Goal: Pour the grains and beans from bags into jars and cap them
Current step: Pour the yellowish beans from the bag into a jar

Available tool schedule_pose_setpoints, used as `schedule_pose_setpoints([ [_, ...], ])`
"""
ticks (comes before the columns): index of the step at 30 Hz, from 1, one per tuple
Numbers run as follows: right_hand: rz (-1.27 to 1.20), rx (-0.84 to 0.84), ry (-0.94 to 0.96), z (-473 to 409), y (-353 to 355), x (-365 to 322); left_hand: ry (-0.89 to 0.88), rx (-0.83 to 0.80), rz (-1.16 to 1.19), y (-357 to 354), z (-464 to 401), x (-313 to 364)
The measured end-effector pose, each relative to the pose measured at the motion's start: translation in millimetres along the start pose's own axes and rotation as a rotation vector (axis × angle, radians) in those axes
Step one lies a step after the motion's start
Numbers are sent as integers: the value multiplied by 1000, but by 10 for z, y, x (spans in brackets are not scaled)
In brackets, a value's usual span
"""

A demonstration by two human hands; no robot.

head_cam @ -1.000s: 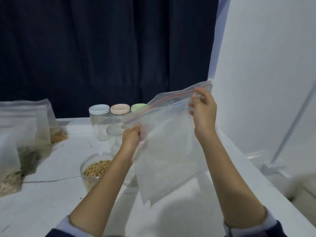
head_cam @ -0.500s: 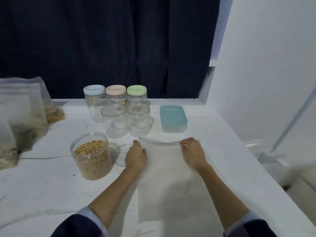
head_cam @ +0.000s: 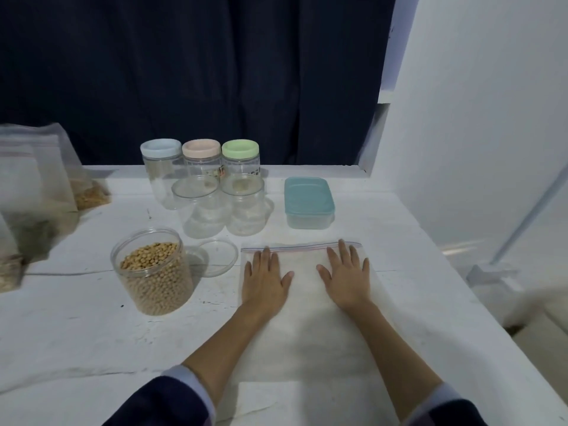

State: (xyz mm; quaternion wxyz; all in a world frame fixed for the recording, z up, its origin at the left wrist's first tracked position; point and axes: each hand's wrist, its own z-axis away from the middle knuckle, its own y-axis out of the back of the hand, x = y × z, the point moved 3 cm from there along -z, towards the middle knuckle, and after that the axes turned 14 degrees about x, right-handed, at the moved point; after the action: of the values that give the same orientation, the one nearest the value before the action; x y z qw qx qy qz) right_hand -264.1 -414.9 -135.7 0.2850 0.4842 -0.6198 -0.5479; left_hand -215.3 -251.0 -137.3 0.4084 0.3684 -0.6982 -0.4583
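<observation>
An empty clear zip bag [head_cam: 304, 305] lies flat on the white table [head_cam: 76, 339], zip edge away from me. My left hand [head_cam: 266, 279] and my right hand [head_cam: 345, 279] press flat on it, fingers straight. To the left stands an open clear jar of beans [head_cam: 153, 272], with its clear lid [head_cam: 216, 256] lying beside it. Behind are two capped clear empty jars [head_cam: 203, 210] [head_cam: 246, 209] and three taller jars with blue [head_cam: 161, 172], pink [head_cam: 201, 159] and green [head_cam: 240, 159] lids.
A teal-lidded plastic box [head_cam: 308, 202] sits at the back right. Several filled bags of grains [head_cam: 40, 186] lean at the far left edge. A dark curtain hangs behind the table; a white wall [head_cam: 476, 118] closes the right side, where the table edge drops off.
The bag was held up in the air by both hands, then laid down on the table. Both hands have uncurled from its zip edge and now lie flat on it.
</observation>
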Motion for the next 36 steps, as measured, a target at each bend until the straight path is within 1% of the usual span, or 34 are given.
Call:
schedule_pose_setpoints([
  [3, 25, -155, -29, -65, -48, 13, -14, -17, -17, -20, -59, -36],
  [5, 71, -184, -38, -164, 22, -5, -28, -50, -25, -1, -108, -41],
  [6, 110, -163, -35, -228, 93, -33, -36, -61, -31, 22, -135, -40],
  [8, 150, -45, -31, -390, 247, -119, -53, -63, -36, 77, -205, -25],
  [11, 86, 195, -32, -654, 394, -281, -60, -51, -64, 102, -278, 5],
  [13, 48, 268, 49, -825, 374, -379, -66, -39, -131, 50, -261, 17],
  [15, 59, 244, 140, -974, 284, -438, -56, -20, -155, -34, -216, 3],
  [17, 98, 199, 198, -1096, 176, -462, -27, -16, -126, -93, -198, -37],
  [20, 94, 139, 208, -1153, 112, -478, 6, -55, -106, -117, -200, -83],
  [23, 54, 184, 189, -1136, 175, -471, 20, -64, -97, -117, -194, -103],
  [27, -40, 325, 159, -1066, 380, -409, 14, -67, -104, -94, -171, -135],
  [29, -46, 359, 152, -980, 506, -380, 11, -75, -108, -73, -155, -146],
  [32, -2, 333, 173, -764, 563, -326, 3, -86, -113, -49, -107, -159],
  [36, 33, 270, 209, -504, 433, -276, 5, -113, -88, -18, -37, -201],
])
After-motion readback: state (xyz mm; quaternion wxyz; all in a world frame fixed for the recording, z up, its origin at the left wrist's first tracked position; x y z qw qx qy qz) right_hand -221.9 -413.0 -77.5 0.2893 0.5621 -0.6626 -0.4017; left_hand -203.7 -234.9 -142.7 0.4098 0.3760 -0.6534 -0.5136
